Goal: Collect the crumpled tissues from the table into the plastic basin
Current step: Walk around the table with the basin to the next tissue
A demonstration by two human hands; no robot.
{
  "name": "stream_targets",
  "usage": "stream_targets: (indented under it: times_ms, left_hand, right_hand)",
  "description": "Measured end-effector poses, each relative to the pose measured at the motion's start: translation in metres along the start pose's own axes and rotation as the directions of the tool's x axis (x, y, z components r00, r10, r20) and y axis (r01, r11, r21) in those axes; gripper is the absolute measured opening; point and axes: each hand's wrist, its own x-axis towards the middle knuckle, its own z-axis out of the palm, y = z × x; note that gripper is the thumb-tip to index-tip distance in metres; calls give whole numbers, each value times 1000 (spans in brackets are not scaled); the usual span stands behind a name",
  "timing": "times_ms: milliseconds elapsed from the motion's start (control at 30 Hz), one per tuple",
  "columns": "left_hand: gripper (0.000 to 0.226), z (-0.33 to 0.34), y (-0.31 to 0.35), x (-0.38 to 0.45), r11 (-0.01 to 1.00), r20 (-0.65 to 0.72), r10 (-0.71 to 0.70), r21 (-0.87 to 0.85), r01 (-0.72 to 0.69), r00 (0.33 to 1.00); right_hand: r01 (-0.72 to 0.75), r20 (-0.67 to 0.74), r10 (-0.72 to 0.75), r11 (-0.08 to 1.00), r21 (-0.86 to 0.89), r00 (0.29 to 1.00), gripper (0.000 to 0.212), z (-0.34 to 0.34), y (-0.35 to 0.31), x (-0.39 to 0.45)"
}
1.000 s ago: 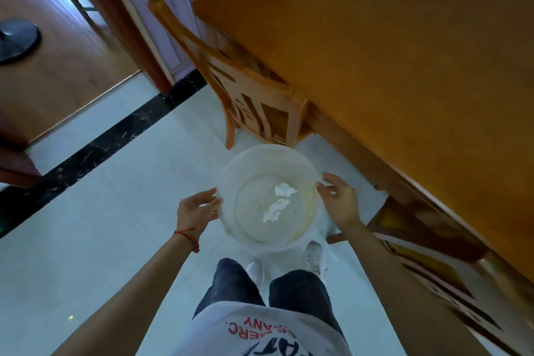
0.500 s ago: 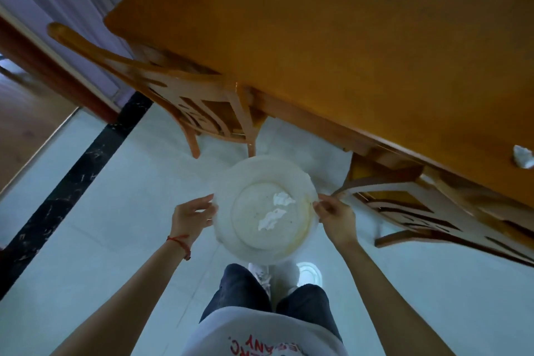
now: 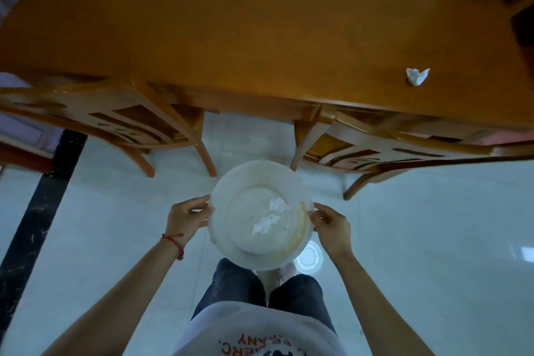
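Left hand (image 3: 187, 218) and right hand (image 3: 332, 225) clamped on opposite rims of the plastic basin (image 3: 228, 199), two tissues (image 3: 267, 218) inside, one crumpled tissue (image 3: 417, 76) on the table (image 3: 231, 23); risk of tipping if released one-handed.

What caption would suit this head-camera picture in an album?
Both hands, left and right, hold a plastic basin with two tissues; another crumpled tissue waits on the table.

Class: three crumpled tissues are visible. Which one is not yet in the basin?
The tissue on the table, far right near its edge. The other two tissues already lie inside the basin.
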Motion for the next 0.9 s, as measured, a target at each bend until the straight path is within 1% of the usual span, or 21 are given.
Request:
stream_targets:
  times_ms: [200,367,500,600,733,900]
  left_hand:
    - [33,31,13,1,994,135,57,84,-69,989]
    - [37,65,30,4,972,309,87,183,-149,947]
    - [38,98,46,2,944,452,108,234,-235,885]
    - [38,126,55,-4,914,534,126,266,-308,836]
    - [38,164,64,-19,884,611,128,287,-369,781]
    - [40,214,74,-46,865,693,101,293,-407,713]
  right_hand:
    - [-75,-135,93,989,130,987,22,-24,25,-33]
    - [-146,-276,198,969,199,941,24,-40,44,-64]
    - [-193,-390,291,943,272,874,24,-51,58,-90]
    - [-203,-461,354,917,344,814,24,-59,69,-108]
    - [-188,-534,416,883,429,736,19,-74,83,-133]
    - [-149,-612,467,855,497,638,22,-106,104,-157]
